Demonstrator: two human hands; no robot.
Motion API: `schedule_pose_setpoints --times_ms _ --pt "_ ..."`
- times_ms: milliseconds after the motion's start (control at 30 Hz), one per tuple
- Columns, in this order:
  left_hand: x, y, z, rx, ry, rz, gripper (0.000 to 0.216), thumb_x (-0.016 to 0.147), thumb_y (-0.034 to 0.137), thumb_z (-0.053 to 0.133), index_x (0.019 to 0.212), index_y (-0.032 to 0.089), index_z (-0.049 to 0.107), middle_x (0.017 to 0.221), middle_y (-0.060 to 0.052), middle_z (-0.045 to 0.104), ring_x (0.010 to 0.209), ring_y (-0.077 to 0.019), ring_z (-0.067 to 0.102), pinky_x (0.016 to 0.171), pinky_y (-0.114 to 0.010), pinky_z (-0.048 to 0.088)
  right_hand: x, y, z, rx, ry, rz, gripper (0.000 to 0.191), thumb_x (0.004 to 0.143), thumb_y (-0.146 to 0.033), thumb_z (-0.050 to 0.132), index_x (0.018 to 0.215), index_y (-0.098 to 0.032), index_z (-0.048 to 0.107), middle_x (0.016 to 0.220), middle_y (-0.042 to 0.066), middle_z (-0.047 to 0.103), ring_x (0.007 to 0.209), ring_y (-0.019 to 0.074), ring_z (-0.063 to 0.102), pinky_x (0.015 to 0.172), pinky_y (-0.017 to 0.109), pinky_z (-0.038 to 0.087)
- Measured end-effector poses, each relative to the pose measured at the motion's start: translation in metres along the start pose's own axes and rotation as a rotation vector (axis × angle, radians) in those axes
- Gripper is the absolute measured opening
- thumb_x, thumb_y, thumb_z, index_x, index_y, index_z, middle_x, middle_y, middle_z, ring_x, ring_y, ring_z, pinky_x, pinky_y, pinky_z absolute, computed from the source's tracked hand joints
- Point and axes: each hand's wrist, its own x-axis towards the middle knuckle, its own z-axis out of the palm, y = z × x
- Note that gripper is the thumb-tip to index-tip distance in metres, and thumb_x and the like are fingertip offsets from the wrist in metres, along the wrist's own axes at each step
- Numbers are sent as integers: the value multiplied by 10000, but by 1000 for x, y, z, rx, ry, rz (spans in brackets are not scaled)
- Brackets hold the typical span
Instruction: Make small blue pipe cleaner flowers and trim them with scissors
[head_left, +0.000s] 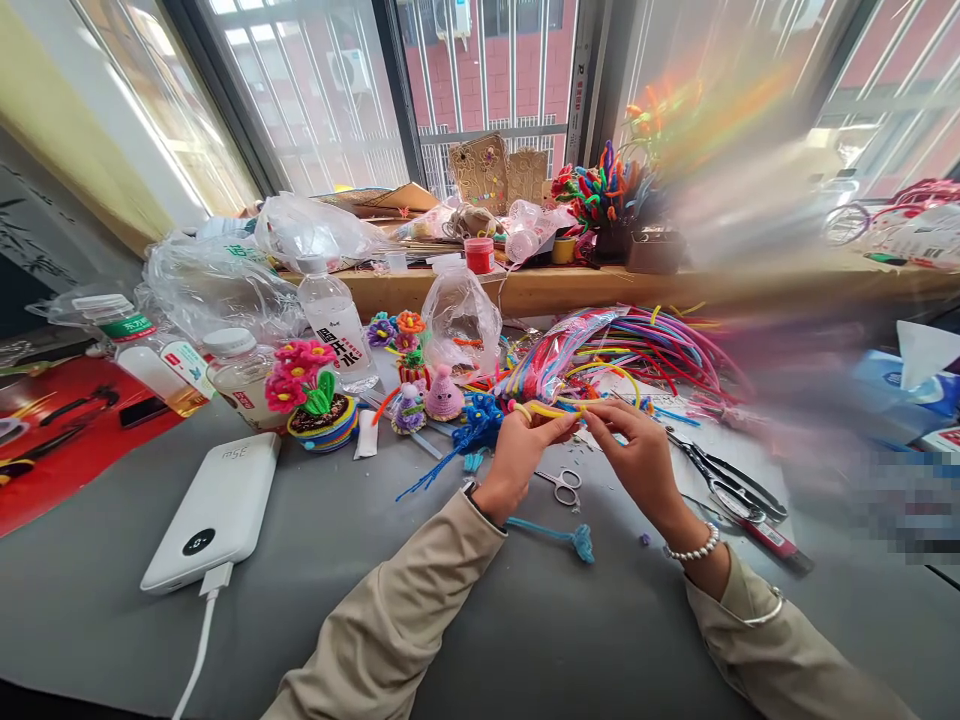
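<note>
Above the grey table, my left hand [517, 455] pinches a yellow pipe cleaner [550, 410] between thumb and finger. My right hand [637, 455] is closed on the other end of it, fingertips close to the left ones. A loop of paler yellow shows by the left fingers. Left of the hands lies a cluster of dark blue pipe-cleaner pieces [477, 425]. Below them, a light blue pipe-cleaner flower [582, 542] rests on its stem, and small scissors [562, 487] lie between my wrists. Behind my hands spreads a bundle of coloured pipe cleaners [562, 350].
Large scissors [731, 485] and a utility knife [780, 542] lie right of my right hand. To the left are a white power bank [217, 510] with a cable, a potted pink flower [300, 375], bottles [334, 325] and a pink crocheted figure [444, 397]. A blurred translucent shape covers the upper right.
</note>
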Motion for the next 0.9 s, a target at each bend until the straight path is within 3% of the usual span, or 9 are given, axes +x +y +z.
schedule_pose_setpoints --times_ms 267,600,800,900 --pt "4 -7 -3 100 5 51 196 543 257 713 633 108 623 619 -22 625 618 -122 583 681 -289 473 0 4 1 -265 46 -183 134 788 -179 498 801 -164 630 784 54 636 673 159 583 639 285 478" --pt "6 -8 -5 102 15 52 183 579 250 695 649 118 589 603 -7 632 612 -121 608 674 -277 499 3 6 -4 -540 -9 -493 167 811 -133 450 793 -141 616 740 63 613 703 164 570 672 275 479" --pt "6 -8 -6 144 28 49 200 573 256 699 626 122 560 561 0 619 558 -114 600 619 -262 501 5 5 -8 -707 -155 -648 213 814 -106 409 779 -136 616 721 67 607 703 172 570 684 286 486" --pt "6 -6 -5 140 34 36 215 561 261 708 614 125 551 543 2 613 541 -114 597 616 -266 499 5 4 -11 -684 -236 -630 253 828 -109 379 801 -139 628 744 84 612 729 188 572 696 313 488"
